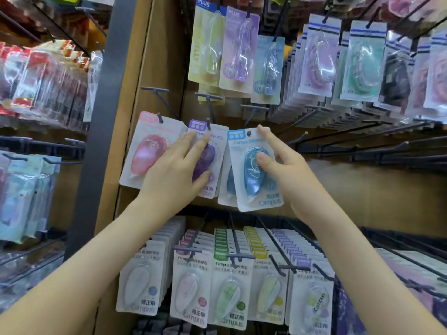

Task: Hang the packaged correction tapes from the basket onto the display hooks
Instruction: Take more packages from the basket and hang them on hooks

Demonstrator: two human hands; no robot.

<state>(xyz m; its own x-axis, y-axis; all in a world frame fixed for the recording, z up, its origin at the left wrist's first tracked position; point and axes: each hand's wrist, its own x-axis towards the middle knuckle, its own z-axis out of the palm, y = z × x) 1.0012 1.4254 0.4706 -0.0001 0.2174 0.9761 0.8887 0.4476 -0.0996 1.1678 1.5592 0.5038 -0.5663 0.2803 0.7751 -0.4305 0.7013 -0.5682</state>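
My right hand (280, 165) pinches a blue packaged correction tape (254, 170), thumb on the blister and fingers behind its top edge. The pack's hang hole sits just below and in front of a black display hook (251, 112); another blue pack hangs behind it. My left hand (179, 170) lies flat on a purple packaged correction tape (208, 155) that hangs on its hook (208, 122). A pink pack (147, 153) hangs on the hook to the left. The basket is out of view.
Pastel tape packs (232, 286) fill the hooks of the row below. Taller packs (229, 49) hang in the row above. Long bare hooks (362, 146) jut out at the right. A grey upright post (106, 105) and packed side shelves (36, 76) stand at the left.
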